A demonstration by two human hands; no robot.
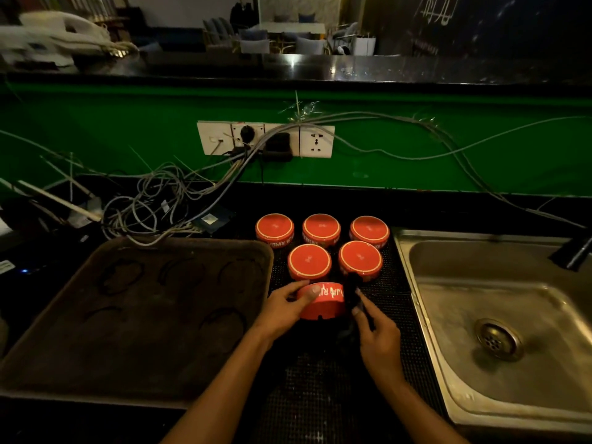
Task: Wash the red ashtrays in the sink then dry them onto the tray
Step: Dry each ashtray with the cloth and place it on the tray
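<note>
Five red ashtrays (321,230) stand upside down on the black mesh mat (378,315), in a row of three at the back and a row of two in front of it. A sixth ashtray (322,301) is in the hands, nearest to the person, and it is tilted so that its side with white letters faces up. The brown tray (134,315) at the left holds no ashtray; only dark ring marks show on its bottom. The steel sink (499,318) at the right holds no ashtray either, and I see no water running from the tap (573,251).

I judge that the drying part is in progress or about to begin, but I cannot tell from this view whether the five ashtrays on the mat are already washed. Moving all six to the tray is left to do.

The left hand (290,307) grips the left side of the tilted ashtray, with the thumb over its upper edge and the fingers curled under. The right hand (376,328) pinches a dark cloth (350,294) and presses it against the right side of the same ashtray. Both hands are close together, on either side of this ashtray, above the mat between tray and sink.
</note>
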